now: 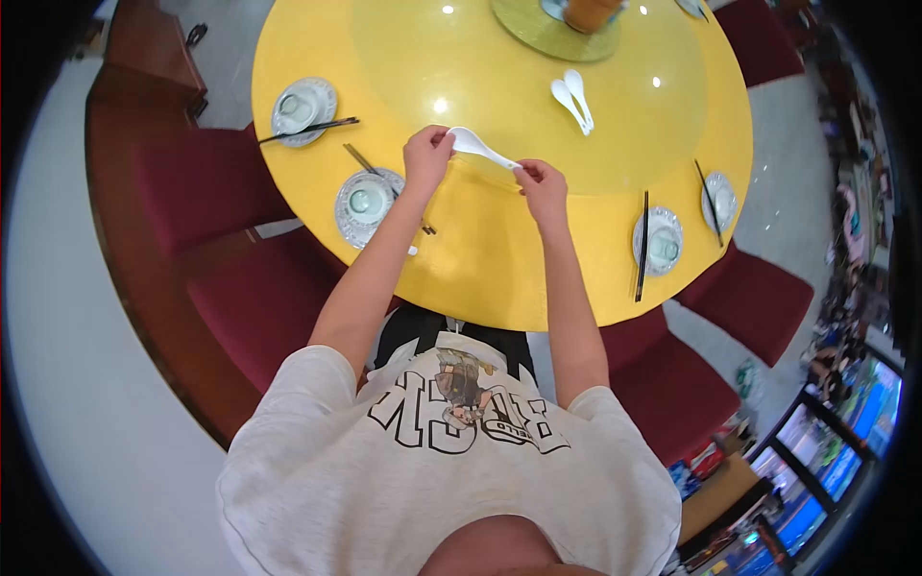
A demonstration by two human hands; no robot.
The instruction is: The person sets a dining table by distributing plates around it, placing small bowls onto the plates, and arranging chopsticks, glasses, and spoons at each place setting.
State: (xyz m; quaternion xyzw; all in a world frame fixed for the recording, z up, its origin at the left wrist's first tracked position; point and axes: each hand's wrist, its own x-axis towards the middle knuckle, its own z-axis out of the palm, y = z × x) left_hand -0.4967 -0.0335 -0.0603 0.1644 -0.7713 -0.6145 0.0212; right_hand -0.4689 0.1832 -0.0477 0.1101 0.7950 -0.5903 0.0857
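A white spoon (479, 146) is held between my two hands above the near part of the round yellow table (461, 278). My left hand (428, 158) pinches the spoon at its bowl end. At the handle end, my right hand (543, 190) has its fingers closed on the same spoon. Two more white spoons (575, 99) lie side by side on the glass turntable (519, 106), beyond my right hand. Left of my left hand, a patterned plate with a glass (365, 201) sits with dark chopsticks beside it.
Another plate setting (303, 108) is at the far left, and two more (661, 242) (719, 202) stand at the right edge, each with chopsticks. A green disc (562, 40) bears an orange-brown object. Dark red chairs (269, 298) surround the table.
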